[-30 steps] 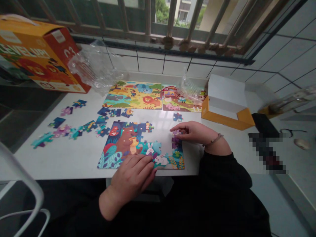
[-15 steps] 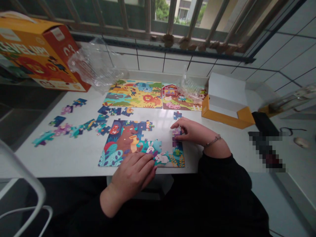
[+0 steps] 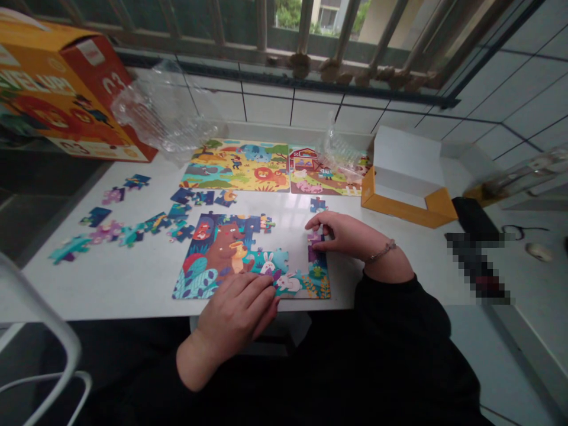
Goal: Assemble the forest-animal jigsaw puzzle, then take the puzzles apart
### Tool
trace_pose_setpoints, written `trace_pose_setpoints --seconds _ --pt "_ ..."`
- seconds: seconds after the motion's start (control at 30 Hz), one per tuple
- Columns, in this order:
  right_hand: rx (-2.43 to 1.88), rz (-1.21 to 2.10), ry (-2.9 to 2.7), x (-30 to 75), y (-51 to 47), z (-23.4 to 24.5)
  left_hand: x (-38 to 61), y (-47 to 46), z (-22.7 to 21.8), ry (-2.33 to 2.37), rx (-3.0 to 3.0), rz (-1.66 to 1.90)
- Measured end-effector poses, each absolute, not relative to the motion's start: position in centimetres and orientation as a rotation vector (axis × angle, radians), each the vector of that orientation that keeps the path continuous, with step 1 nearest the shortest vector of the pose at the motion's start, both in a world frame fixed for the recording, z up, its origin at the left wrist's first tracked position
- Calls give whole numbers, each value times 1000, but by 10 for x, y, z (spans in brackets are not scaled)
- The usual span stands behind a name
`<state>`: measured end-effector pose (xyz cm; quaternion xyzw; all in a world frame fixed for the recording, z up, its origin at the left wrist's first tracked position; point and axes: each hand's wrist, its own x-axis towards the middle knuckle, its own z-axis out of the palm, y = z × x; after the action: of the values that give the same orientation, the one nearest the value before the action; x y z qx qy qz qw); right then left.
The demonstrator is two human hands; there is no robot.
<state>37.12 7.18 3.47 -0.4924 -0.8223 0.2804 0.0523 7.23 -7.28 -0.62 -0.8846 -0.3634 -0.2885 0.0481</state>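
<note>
A jigsaw puzzle [image 3: 208, 254] with a brown bear and white rabbits lies partly assembled on the table, with a gap at its upper right. My left hand [image 3: 242, 305] rests on its bottom edge, fingers stretched out flat and holding nothing. At the right edge, my right hand [image 3: 339, 235] has thumb and index finger around a purple puzzle piece [image 3: 315, 238], which the fingers partly cover. Just above this hand lies a loose blue piece [image 3: 318, 205]. Many loose pieces [image 3: 131, 234] are scattered to the left of the puzzle.
Behind lie a savanna picture [image 3: 239, 168] and a farm picture [image 3: 310, 177], with clear plastic wrap [image 3: 166, 112] nearby. An orange box [image 3: 66, 94] stands at back left, an opened orange-and-white box [image 3: 408, 201] at right. A white metal frame [image 3: 53, 319] rises at lower left.
The view has shifted slightly. Both hands stay in the same places on the puzzle, and the pieces have not visibly moved.
</note>
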Motion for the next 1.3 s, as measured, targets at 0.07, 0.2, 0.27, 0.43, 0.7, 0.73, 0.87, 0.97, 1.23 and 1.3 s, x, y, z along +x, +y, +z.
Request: trace_pose_setpoints --seconds 0.07,0.2,0.27,0.43,0.7,0.73,0.87,0.97,1.23,1.3 --pt "-1486 844 -2500 371 71 35 72 -73 -6 -1106 -2705 -875" --pt "-1453 835 -2499 371 71 35 72 -74 -6 -1111 -2712 -875" --pt "-1431 827 -2503 371 71 35 72 -74 -5 -1111 -2706 -886" --pt "-1376 819 -2504 372 71 33 72 -73 -6 -1112 -2702 -874" --pt "-1371 820 -2511 372 72 29 70 -74 -10 -1120 -2707 -858" --pt "-1372 813 -2512 372 72 28 70 -74 -10 -1117 -2711 -852" --pt "-1393 779 -2425 377 74 27 71 -74 -7 -1105 -2708 -851" --pt "-1553 598 -2140 389 77 27 71 -74 -6 -1112 -2688 -875" --pt "-1819 375 -1986 413 80 17 70 -74 -9 -1107 -2688 -867" --pt "-1814 383 -2044 413 80 13 70 -74 -9 -1111 -2692 -870"
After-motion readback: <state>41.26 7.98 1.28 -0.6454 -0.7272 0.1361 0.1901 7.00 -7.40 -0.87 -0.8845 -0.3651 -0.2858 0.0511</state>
